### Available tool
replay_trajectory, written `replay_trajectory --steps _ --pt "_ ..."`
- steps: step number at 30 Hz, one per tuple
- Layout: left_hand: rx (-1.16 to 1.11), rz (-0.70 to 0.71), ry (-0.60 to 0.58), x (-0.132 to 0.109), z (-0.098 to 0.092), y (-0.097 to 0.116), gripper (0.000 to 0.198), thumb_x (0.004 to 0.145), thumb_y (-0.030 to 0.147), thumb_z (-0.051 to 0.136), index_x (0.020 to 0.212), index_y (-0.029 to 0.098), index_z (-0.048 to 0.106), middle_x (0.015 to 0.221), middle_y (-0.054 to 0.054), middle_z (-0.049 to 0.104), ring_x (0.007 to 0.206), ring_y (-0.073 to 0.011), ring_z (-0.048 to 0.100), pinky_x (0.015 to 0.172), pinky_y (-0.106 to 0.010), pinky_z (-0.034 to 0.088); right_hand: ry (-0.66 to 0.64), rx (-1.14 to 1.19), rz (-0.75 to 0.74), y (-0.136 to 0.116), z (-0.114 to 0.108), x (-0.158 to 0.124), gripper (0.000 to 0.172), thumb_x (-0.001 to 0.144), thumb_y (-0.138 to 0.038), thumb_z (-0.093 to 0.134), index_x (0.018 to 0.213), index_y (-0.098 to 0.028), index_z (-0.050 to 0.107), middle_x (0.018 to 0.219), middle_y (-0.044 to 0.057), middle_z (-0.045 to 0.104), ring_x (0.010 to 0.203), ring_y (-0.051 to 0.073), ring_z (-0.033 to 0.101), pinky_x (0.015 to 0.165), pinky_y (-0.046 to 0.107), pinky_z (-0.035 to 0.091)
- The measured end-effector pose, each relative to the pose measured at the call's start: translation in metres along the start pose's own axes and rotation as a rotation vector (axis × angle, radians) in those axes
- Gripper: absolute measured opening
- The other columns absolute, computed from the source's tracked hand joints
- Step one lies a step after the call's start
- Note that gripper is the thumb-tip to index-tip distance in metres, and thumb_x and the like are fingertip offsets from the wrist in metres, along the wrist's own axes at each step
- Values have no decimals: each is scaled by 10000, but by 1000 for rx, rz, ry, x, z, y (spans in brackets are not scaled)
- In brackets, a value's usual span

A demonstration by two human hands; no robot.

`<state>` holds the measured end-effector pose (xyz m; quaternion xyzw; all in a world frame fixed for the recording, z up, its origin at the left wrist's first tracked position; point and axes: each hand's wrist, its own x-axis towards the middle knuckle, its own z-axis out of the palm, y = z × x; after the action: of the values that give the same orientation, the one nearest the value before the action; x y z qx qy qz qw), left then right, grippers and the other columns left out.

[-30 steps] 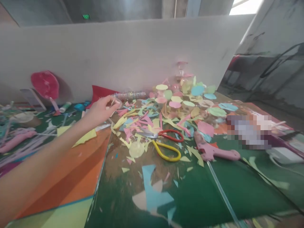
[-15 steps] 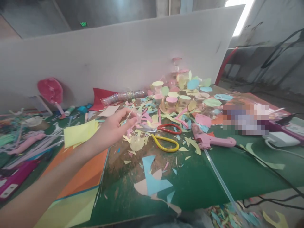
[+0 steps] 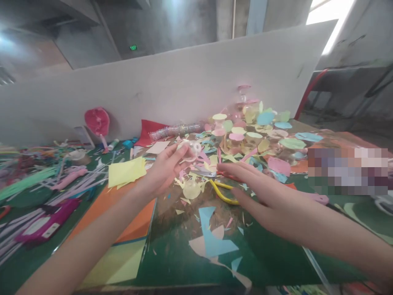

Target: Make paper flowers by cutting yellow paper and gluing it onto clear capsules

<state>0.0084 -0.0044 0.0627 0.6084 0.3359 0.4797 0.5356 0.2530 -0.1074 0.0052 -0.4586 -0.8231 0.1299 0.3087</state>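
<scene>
My left hand (image 3: pixel 167 168) pinches a small clear plastic piece (image 3: pixel 194 150), rounded with a ring-like opening, above the paper scraps. Opposite it, my right hand (image 3: pixel 260 190) hovers with its fingers stretched out and nothing in them. Partly behind those fingers lie scissors (image 3: pixel 218 193) with one yellow and one red handle. A round pale-yellow paper disc (image 3: pixel 191 189) rests just left of the scissors. My right arm hides most of a pink glue gun (image 3: pixel 319 198).
Paper discs on clear plastic pieces (image 3: pixel 238 135) crowd the back right. A yellow paper stack (image 3: pixel 126 172) lies on orange sheets (image 3: pixel 129 221). Blue paper offcuts (image 3: pixel 215 241) are in front. At left are glue sticks and a magenta device (image 3: pixel 49 223). A white board (image 3: pixel 172 82) stands behind.
My right hand has come into view from the right, over the scissors and glue gun. My left hand has turned the clear piece, which now shows more plainly. The camera view has shifted left and up.
</scene>
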Motion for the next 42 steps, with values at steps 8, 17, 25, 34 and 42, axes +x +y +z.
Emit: replay_trajectory --steps 8,17,25,34,42 --pt "-241 -39 -122 -10 17 0 271 868 387 666 760 141 700 837 -26 665 893 -128 629 913 -246 501 -128 416 115 -17 8 94 242 961 -343 496 1161 -228 566 1121 70 690 1005 219 650 844 370 516" --pt "-286 -108 -112 -18 15 -7 263 871 379 665 757 145 701 854 -29 669 911 -134 643 872 -243 539 -181 398 65 -7 17 95 285 979 -270 417 708 -208 482 653 -20 607 608 114 549 630 249 412" --pt "-194 -67 20 -8 -18 -18 257 833 406 699 777 155 701 852 -31 671 900 -149 644 941 -292 518 -138 -100 90 6 9 94 274 1008 -256 355 829 -204 556 687 -13 634 554 110 547 532 217 361" --pt "766 -2 -16 -1 -55 -10 337 807 540 654 809 203 642 816 -12 658 783 -186 601 763 -299 451 62 -574 -70 34 16 93 278 898 -74 487 1092 -154 670 1310 199 561 1158 371 500 908 494 430" --pt "1042 264 -306 -16 -45 -2 239 940 427 504 947 237 650 1082 -42 638 1036 -209 577 891 -307 441 54 -106 -219 5 40 92 488 1018 -316 386 1493 -246 302 1415 120 517 1264 262 507 994 456 467"
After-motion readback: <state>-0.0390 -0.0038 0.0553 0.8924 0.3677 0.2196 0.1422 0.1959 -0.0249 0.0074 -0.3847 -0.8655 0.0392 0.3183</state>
